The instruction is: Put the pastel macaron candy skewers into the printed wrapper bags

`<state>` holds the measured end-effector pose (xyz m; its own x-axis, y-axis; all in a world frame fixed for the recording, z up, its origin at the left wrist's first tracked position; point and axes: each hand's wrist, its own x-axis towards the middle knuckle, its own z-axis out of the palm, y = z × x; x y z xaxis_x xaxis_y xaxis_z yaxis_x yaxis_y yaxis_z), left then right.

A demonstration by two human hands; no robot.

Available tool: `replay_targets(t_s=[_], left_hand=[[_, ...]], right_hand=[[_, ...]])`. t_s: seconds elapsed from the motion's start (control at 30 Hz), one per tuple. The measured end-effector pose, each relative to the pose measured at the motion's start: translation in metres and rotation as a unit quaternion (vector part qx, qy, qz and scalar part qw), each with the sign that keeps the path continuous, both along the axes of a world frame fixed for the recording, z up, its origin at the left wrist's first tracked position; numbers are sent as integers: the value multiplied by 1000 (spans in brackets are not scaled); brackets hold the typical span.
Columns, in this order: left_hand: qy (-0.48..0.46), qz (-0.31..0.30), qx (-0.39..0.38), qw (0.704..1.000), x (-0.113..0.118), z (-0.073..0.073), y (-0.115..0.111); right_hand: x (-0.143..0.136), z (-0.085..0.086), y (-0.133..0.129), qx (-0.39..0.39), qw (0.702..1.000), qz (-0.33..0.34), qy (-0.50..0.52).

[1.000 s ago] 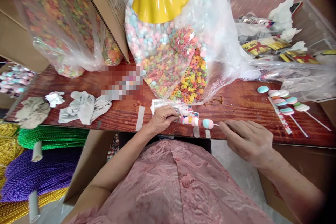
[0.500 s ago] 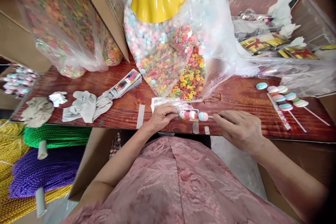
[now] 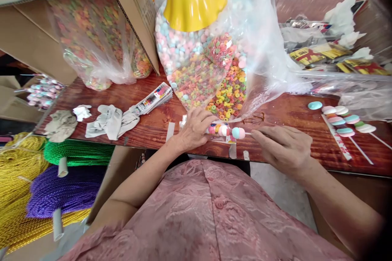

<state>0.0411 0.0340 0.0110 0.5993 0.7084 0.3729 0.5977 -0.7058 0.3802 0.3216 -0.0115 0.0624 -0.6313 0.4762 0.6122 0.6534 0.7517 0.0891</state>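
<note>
My right hand (image 3: 284,147) pinches the thin white stick of a candy skewer (image 3: 238,133), closed on its right end. Threaded on the stick are pink, blue and white marshmallows with coloured rings between them. The skewer's left part lies inside a printed clear plastic wrapper (image 3: 228,140). My left hand (image 3: 196,129) is closed on the wrapper's left end, its fingertips partly hidden. Above the hands lies a clear bag of cereal rings (image 3: 228,94). To the right, other marshmallow skewers (image 3: 345,132) rest on the table beside a single blue marshmallow (image 3: 315,105).
A yellow fluted bowl (image 3: 194,0) sits upside down on the marshmallow bag (image 3: 177,45). At left stand a cardboard box (image 3: 134,4), a wrapper stack (image 3: 154,98) and crumpled gloves (image 3: 107,122). A clear bin (image 3: 318,0) is at back right. Rope bundles (image 3: 67,189) hang below the table's left edge.
My left hand has shifted slightly and now lies flatter over the wrapper. My right hand still grips the stick. The whole view has moved, so the scene sits further right and lower.
</note>
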Motion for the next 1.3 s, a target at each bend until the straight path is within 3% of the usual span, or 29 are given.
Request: replay_targets(t_s=[0.13, 0.27, 0.47, 0.57, 0.77, 0.9, 1.0, 1.1, 1.23, 1.3], left_hand=[[51, 15, -53, 997, 7, -2, -2], [83, 25, -55, 995, 15, 4, -7], [172, 80, -46, 981, 14, 4, -9], [178, 87, -58, 978, 11, 1, -11], [32, 60, -178, 982, 12, 6, -17], [-121, 28, -297, 947, 19, 8, -20], [-192, 20, -344, 919, 22, 8, -22], [-163, 55, -329, 928, 21, 9, -22], [-56, 96, -247, 963, 18, 12, -20], [-25, 104, -219, 970, 19, 12, -20]], right_hand=[[-13, -2, 0, 21, 1000, 7, -3], [-26, 1, 5, 31, 999, -5, -25], [-30, 17, 19, -42, 994, -28, -94], [-30, 25, 24, -33, 994, -28, -101], [-35, 29, 33, 12, 995, 47, -84], [-37, 35, 40, -19, 991, 58, -120], [-37, 39, 44, -38, 985, 68, -152], [-35, 41, 47, -80, 977, 75, -182], [-32, 41, 47, -203, 943, 37, -260], [-33, 39, 45, -223, 939, 16, -260]])
